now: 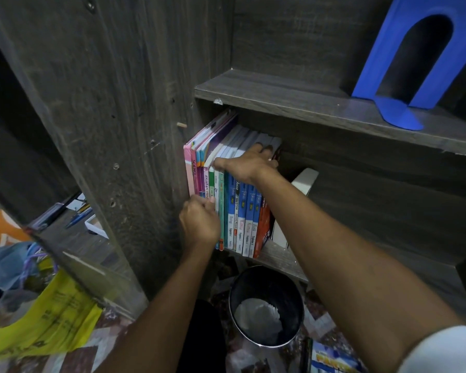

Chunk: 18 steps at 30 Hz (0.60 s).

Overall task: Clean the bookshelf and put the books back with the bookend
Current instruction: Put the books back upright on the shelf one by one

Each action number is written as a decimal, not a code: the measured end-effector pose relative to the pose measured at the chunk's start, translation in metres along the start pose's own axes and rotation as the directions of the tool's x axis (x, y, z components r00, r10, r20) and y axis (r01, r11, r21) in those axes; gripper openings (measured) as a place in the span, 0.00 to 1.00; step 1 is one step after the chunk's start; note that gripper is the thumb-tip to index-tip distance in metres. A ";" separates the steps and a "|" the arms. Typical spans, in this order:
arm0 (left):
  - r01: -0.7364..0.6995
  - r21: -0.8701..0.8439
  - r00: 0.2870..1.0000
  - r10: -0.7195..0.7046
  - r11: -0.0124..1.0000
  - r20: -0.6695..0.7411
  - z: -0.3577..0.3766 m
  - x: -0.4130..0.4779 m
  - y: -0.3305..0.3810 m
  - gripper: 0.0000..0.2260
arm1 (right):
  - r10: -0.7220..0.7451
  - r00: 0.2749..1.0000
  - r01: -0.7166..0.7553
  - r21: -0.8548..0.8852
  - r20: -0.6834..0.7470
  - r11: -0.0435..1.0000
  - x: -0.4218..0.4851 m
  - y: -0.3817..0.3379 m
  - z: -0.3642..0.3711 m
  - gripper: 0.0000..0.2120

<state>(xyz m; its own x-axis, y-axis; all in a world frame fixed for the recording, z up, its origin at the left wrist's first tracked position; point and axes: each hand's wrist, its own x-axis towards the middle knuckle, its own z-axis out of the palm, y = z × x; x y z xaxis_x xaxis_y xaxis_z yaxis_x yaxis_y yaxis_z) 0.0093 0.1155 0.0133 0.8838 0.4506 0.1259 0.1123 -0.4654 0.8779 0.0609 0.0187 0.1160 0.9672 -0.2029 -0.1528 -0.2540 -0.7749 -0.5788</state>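
A row of upright books stands at the left end of the lower shelf, against the dark side panel. My right hand lies over the tops of the books, its fingers curled over their upper edges. My left hand is at the lower spines of the leftmost books, fingers curled against them. A white bookend stands right of the row, partly hidden by my right forearm. A blue bookend stands on the upper shelf at the right.
A black waste bin with crumpled paper stands on the floor below the shelf. Yellow and blue plastic bags lie at the left. Pens and papers rest on a low surface at left. A book lies on the floor.
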 end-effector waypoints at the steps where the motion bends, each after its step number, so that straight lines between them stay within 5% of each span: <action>1: -0.033 0.002 0.999 0.033 0.999 -0.002 0.000 -0.001 0.001 0.08 | -0.002 1.000 0.002 -0.007 0.001 1.000 -0.001 -0.001 0.000 0.56; 7: -0.123 -0.008 0.991 0.123 0.992 0.051 0.002 0.011 0.009 0.07 | -0.050 0.998 0.043 0.187 0.034 0.982 0.003 0.008 -0.005 0.52; 13: -0.118 -0.029 0.989 0.120 0.993 0.082 0.001 0.011 0.005 0.08 | -0.110 0.990 0.141 0.495 -0.091 0.857 -0.004 0.046 0.002 0.50; 18: -0.174 -0.043 0.980 0.177 0.984 0.094 -0.001 0.011 -0.001 0.11 | -0.102 0.989 0.139 0.474 -0.102 0.870 -0.016 0.086 0.046 0.26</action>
<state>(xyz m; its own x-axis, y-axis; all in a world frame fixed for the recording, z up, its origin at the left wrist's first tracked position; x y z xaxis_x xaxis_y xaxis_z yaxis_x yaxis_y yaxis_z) 0.0182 0.1219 0.0147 0.9283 0.2876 0.2356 -0.0626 -0.5037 0.8616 0.0236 -0.0174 0.0319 0.9831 -0.1826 -0.0101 -0.0870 -0.4183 -0.9041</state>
